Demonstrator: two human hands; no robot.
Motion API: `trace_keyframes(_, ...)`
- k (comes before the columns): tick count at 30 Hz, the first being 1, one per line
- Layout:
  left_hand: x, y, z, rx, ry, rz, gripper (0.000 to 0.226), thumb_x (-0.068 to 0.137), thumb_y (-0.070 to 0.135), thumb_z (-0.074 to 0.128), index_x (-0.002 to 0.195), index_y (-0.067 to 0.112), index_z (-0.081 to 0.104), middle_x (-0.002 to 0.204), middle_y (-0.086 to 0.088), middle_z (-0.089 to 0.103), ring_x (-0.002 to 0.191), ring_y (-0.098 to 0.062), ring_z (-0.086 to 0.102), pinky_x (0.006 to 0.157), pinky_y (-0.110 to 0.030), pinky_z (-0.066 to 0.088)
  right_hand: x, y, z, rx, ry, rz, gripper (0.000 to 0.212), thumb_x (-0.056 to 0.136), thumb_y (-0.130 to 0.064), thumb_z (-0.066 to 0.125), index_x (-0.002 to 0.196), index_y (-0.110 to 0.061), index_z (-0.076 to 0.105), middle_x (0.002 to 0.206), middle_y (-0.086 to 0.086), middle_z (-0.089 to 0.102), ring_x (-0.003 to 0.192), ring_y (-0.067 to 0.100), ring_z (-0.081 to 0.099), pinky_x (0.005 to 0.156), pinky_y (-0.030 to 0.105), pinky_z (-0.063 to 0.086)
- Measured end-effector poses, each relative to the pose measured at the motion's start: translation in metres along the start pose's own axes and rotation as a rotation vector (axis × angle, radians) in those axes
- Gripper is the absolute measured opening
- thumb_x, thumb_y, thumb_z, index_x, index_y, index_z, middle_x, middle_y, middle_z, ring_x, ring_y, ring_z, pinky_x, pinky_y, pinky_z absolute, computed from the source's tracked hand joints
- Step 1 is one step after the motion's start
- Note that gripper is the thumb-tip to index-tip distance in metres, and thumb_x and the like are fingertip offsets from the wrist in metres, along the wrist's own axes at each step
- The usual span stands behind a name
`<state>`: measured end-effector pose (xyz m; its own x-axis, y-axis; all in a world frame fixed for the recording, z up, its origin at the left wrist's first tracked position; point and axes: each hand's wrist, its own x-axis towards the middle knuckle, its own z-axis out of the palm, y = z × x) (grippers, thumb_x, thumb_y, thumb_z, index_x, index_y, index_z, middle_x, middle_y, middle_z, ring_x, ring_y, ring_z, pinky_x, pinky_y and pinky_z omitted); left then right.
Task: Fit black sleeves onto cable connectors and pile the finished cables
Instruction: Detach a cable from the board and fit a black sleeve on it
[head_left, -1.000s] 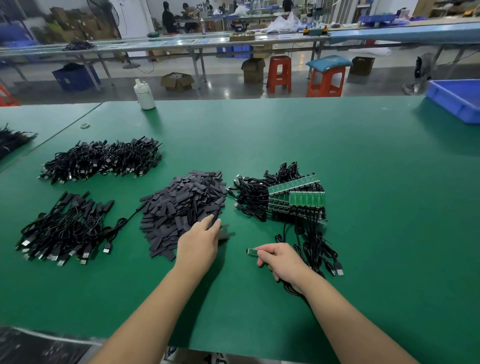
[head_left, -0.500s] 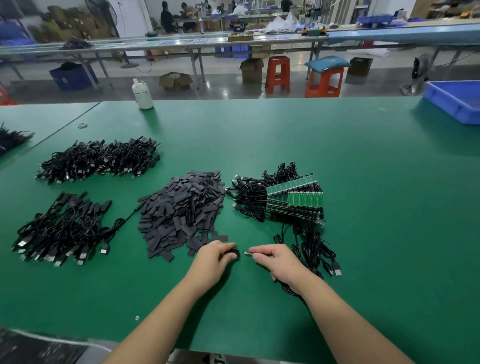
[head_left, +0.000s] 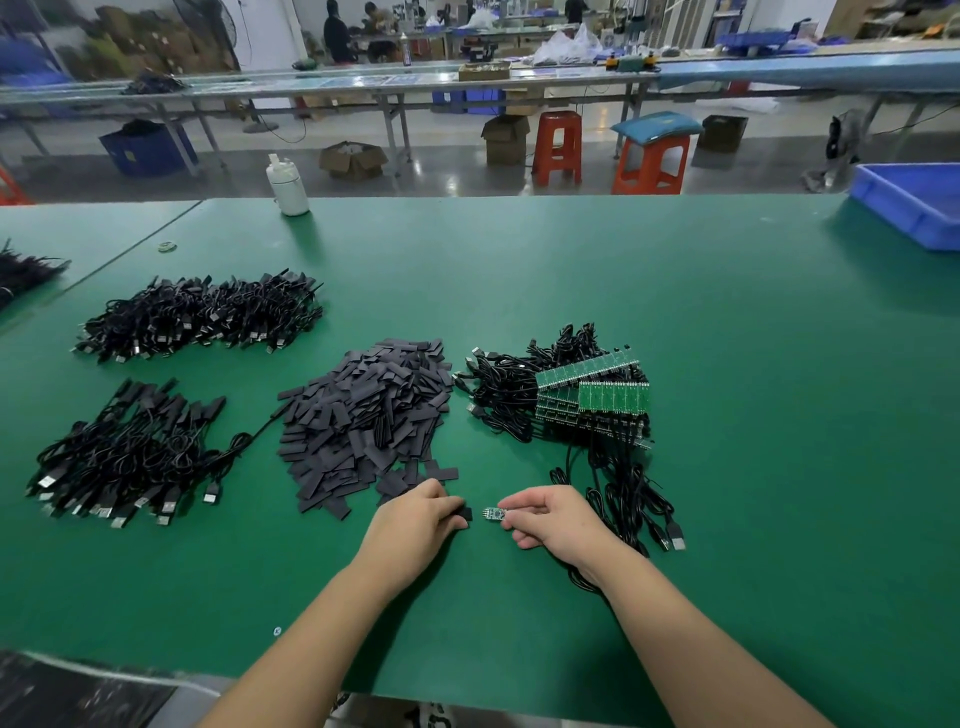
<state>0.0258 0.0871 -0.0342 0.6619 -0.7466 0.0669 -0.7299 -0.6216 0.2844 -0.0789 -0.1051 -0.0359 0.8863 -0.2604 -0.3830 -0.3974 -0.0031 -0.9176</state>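
Item in hand: our left hand (head_left: 415, 519) pinches one flat black sleeve (head_left: 464, 515) by its near-left end, while our right hand (head_left: 553, 519) pinches the small green circuit-board connector (head_left: 493, 514) of a thin black cable, the two tips facing each other just apart over the green mat (head_left: 727, 364). To seat it well, we judge the sleeve mouth should be squeezed open, lined up level with the board and slid on straight. Destination: the sleeved-cable pile (head_left: 130, 452) at near left; stock: the loose sleeve heap (head_left: 363, 415), just far-left of our hands.
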Motion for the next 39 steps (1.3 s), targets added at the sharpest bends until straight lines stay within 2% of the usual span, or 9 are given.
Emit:
trace_keyframes(2,-0.002,0.0,0.0,-0.033,0.034,0.044,0.03,0.097,0.045,0.054,0.121,0.033,0.066,0.109,0.011,0.059,0.098,-0.012,0.06,0.075,-0.025,0.044,0.0,0.001,-0.001,0.012,0.002,0.004,0.015,0.091,-0.003,0.067,0.097,-0.016,0.073,0.087,0.008,0.075,0.074,0.009,0.071,0.069,0.019,0.055)
trace_keyframes(5,-0.005,0.003,-0.001,-0.263,0.104,0.026,0.02,0.094,0.036,0.064,0.109,0.029,0.074,0.099,0.013,0.063,0.091,-0.005,0.059,0.08,-0.023,0.046,0.0,0.002,-0.002,0.019,0.003,-0.001,0.016,0.093,-0.003,0.064,0.098,-0.015,0.072,0.086,0.006,0.075,0.075,0.01,0.071,0.069,0.019,0.055)
trace_keyframes(9,-0.006,0.008,0.003,-0.463,0.14,-0.068,0.024,0.088,0.029,0.072,0.111,0.022,0.075,0.095,0.015,0.064,0.089,0.003,0.058,0.084,-0.018,0.045,0.0,0.002,-0.003,0.019,-0.001,-0.004,0.017,0.096,-0.003,0.06,0.098,-0.015,0.072,0.087,0.006,0.074,0.075,0.011,0.071,0.07,0.02,0.056)
trace_keyframes(11,-0.008,0.01,0.005,-0.473,0.117,-0.086,0.027,0.087,0.03,0.073,0.113,0.022,0.074,0.096,0.015,0.064,0.089,0.003,0.058,0.084,-0.017,0.045,0.0,0.002,-0.004,0.022,-0.006,-0.004,0.017,0.096,-0.002,0.059,0.099,-0.014,0.071,0.087,0.007,0.073,0.073,0.01,0.07,0.069,0.021,0.056)
trace_keyframes(19,-0.007,0.013,0.01,-0.306,0.011,-0.039,0.025,0.093,0.037,0.064,0.115,0.026,0.071,0.094,0.01,0.056,0.089,-0.01,0.056,0.083,-0.03,0.047,-0.001,0.002,-0.005,0.003,-0.022,-0.001,0.017,0.095,-0.002,0.059,0.103,-0.011,0.071,0.084,0.006,0.071,0.071,0.01,0.067,0.068,0.021,0.055)
trace_keyframes(26,-0.006,0.012,0.008,-0.323,0.056,-0.033,0.021,0.093,0.039,0.062,0.109,0.028,0.072,0.092,0.014,0.058,0.087,-0.005,0.057,0.081,-0.029,0.048,0.0,0.004,-0.006,-0.001,-0.026,-0.003,0.018,0.095,-0.003,0.059,0.103,-0.013,0.072,0.082,0.003,0.071,0.069,0.01,0.067,0.067,0.023,0.056)
trace_keyframes(28,-0.007,0.012,0.007,-0.354,0.076,-0.048,0.018,0.092,0.037,0.065,0.105,0.028,0.074,0.09,0.016,0.06,0.085,-0.001,0.057,0.079,-0.026,0.048,0.0,0.004,-0.006,0.004,-0.024,-0.004,0.018,0.095,-0.003,0.059,0.102,-0.013,0.072,0.081,0.003,0.071,0.069,0.01,0.067,0.068,0.023,0.056)
trace_keyframes(33,-0.008,0.011,0.009,-0.514,0.136,-0.124,0.015,0.087,0.028,0.073,0.102,0.026,0.076,0.09,0.018,0.066,0.089,0.003,0.06,0.078,-0.007,0.04,-0.001,0.003,-0.007,0.006,-0.029,-0.003,0.017,0.095,-0.003,0.059,0.103,-0.013,0.071,0.083,0.004,0.07,0.069,0.009,0.066,0.068,0.023,0.056)
trace_keyframes(39,-0.009,0.013,0.009,-0.555,0.154,-0.145,0.012,0.086,0.019,0.074,0.094,0.027,0.078,0.084,0.017,0.069,0.085,0.002,0.062,0.077,-0.007,0.042,-0.002,0.002,-0.006,0.008,-0.039,-0.004,0.016,0.096,-0.003,0.059,0.104,-0.01,0.071,0.084,0.006,0.07,0.068,0.009,0.065,0.068,0.023,0.056)
